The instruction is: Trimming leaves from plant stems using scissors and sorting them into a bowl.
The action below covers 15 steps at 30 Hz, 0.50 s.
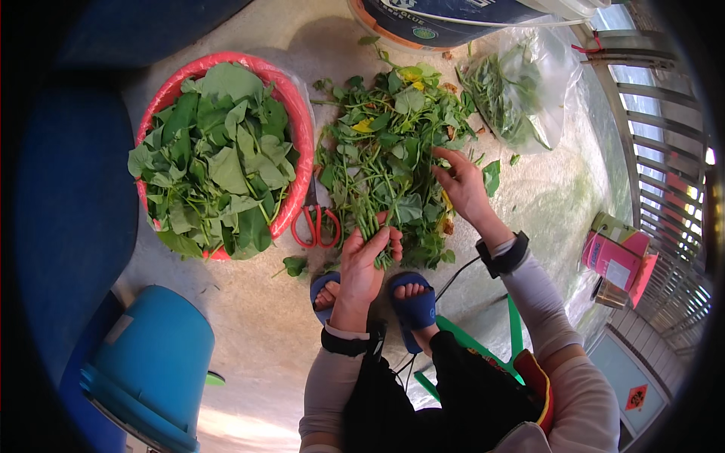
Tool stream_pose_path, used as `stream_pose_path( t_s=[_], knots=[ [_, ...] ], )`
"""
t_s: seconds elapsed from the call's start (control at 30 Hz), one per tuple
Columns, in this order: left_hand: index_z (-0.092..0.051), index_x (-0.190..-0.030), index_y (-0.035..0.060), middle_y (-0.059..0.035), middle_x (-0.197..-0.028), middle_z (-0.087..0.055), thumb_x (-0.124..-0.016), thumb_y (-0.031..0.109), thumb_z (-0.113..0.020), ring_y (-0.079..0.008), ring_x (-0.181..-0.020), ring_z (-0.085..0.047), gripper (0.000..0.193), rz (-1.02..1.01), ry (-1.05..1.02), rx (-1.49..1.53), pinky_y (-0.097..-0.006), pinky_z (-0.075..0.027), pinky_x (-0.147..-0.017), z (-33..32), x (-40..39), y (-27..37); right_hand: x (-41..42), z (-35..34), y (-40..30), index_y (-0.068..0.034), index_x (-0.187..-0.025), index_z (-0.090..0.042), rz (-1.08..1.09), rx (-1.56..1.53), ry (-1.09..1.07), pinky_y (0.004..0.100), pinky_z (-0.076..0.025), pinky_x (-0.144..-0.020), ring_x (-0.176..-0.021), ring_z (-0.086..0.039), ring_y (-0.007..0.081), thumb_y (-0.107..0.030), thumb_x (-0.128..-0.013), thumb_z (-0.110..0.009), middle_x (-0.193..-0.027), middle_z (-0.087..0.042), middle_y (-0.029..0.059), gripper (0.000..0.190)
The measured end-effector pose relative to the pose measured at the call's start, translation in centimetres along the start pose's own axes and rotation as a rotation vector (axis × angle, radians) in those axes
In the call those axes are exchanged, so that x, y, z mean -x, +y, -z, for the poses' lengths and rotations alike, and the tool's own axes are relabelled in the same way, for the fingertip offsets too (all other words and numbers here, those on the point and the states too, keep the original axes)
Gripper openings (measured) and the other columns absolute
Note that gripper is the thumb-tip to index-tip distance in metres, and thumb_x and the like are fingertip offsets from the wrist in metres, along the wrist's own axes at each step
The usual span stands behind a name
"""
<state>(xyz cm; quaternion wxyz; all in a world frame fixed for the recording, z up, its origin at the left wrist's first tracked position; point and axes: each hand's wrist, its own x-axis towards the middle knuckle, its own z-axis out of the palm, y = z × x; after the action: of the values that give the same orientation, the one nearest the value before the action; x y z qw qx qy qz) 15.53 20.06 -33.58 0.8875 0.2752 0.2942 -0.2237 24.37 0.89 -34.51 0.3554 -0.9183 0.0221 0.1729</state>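
My left hand [365, 255] grips a bunch of green leafy stems [369, 221] just above my feet. To its upper right, my right hand [463, 181] has its fingers apart at the edge of a spread-out heap of leafy greens [391, 147]. Some yellow and brown leaves are mixed into that heap. Red-handled scissors [315, 226] lie on the floor left of the bunch, blades pointing away from me. Farther left, a round basin [303, 127] with a red rim, covered in clear plastic, is piled high with large green leaves [226, 158].
A clear plastic bag [546, 85] holding greens lies at upper right, near a metal railing [660, 124]. A large dark bucket [447, 20] stands at the top. At lower left is a blue bucket [156, 351]. Pink tins [614, 255] stand far right; green stool legs [515, 328] show beside me.
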Motion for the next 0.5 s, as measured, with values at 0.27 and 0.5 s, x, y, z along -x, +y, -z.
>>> stream_pose_path(
  t_s=[0.27,0.5],
  knots=[
    [-0.043,-0.116,0.0003,-0.0033,-0.08,-0.047,-0.086,0.007,-0.047,-0.013,-0.072,-0.044,0.031,-0.064,0.051,0.126,-0.029,-0.038,-0.067,0.7,-0.1,-0.1,-2.6,-4.4,-1.1,-0.007,-0.11,-0.048,-0.057,0.014,0.141,0.0379,-0.043,-0.069,-0.082,-0.053,0.03,-0.016,-0.071,-0.057,-0.095,-0.053,0.013,0.041],
    [-0.044,-0.116,0.0008,-0.0031,-0.079,-0.047,-0.086,0.008,-0.047,-0.0132,-0.071,-0.044,0.031,-0.067,-0.001,0.155,-0.0299,-0.038,-0.067,1.1,0.0,0.0,-0.6,-4.4,-0.8,-0.013,-0.104,-0.05,0.259,0.4,0.177,0.0373,-0.04,-0.073,-0.09,-0.049,0.0246,-0.015,-0.068,-0.06,-0.102,-0.048,0.0052,0.038]
  ],
)
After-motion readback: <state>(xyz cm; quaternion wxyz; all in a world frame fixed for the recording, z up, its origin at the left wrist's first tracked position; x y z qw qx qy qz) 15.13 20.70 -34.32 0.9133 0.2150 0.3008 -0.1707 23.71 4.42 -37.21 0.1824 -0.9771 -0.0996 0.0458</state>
